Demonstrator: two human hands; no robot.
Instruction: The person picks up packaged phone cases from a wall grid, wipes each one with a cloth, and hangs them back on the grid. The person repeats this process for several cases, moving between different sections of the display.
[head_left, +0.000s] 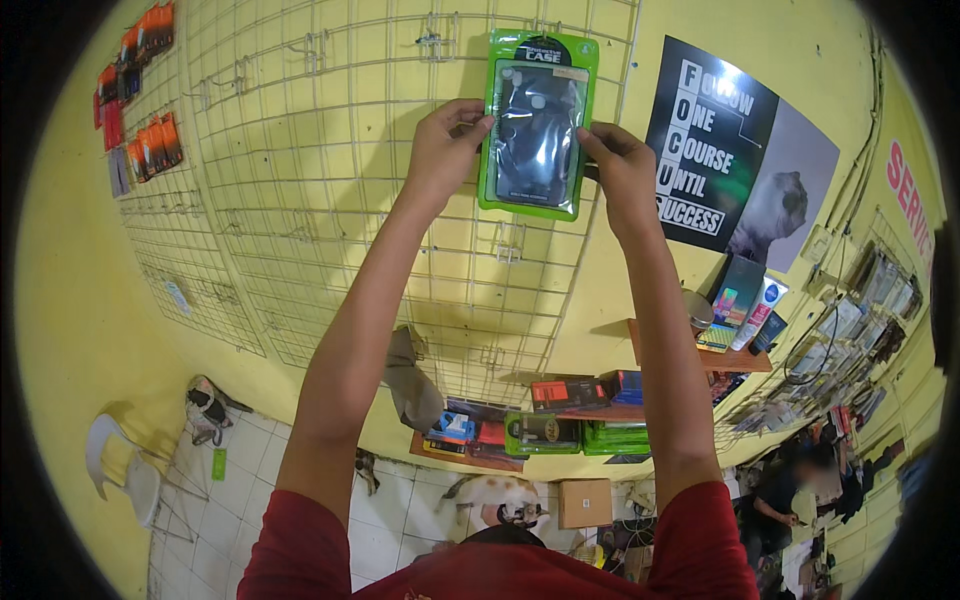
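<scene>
A phone case in green-edged clear packaging (536, 135) is held up in front of a white wire grid panel (360, 82) on the yellow wall. The left edge of the pack is pinched by my left hand (448, 146), thumb in front. At its right edge, my right hand (621, 161) grips it the same way. The top of the pack lies near a hook on the grid; whether it hangs on that hook I cannot tell. Both arms are raised and stretched forward.
A poster (720, 150) is on the wall at right. Below stand a wooden shelf (735, 360) with boxes and a tube, and a lower one with more green packs (615, 437). A cat (491, 496), a cardboard box (585, 503) and a white chair (140, 480) are on the floor. A person (772, 502) sits at lower right.
</scene>
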